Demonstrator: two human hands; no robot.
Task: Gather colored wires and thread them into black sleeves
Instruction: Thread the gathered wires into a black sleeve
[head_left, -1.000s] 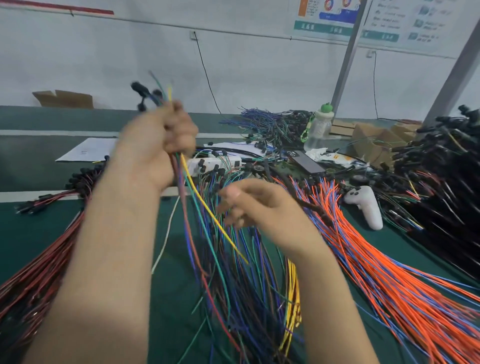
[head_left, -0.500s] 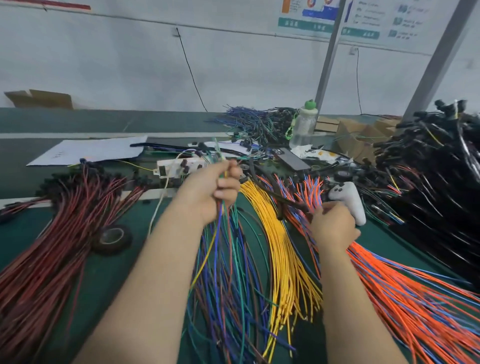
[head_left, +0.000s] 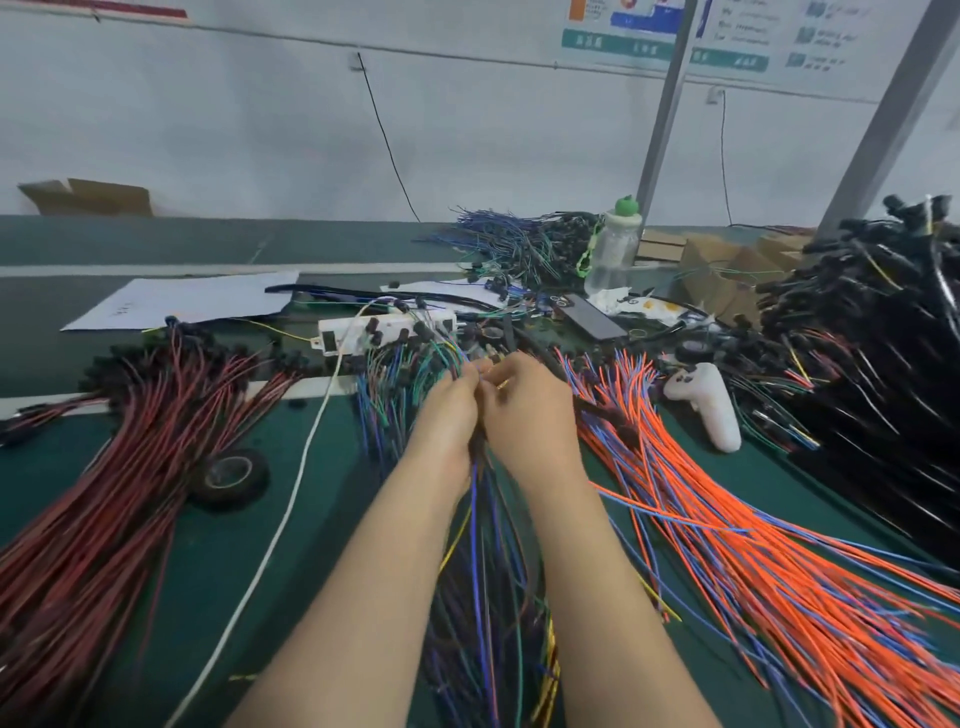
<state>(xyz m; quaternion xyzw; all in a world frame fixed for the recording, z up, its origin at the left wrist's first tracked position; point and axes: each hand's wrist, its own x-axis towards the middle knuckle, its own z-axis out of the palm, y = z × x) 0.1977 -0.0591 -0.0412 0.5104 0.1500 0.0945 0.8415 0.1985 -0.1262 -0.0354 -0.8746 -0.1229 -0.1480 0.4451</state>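
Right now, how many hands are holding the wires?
2. The left hand and the right hand meet in the middle of the view, side by side, both gripping the same bundle of colored wires. No other hands show.

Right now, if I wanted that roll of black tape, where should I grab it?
Take the tape roll by its outer rim, coming from above and from its right. It lies hole-up on the green table, and the red wires crowd its left side.
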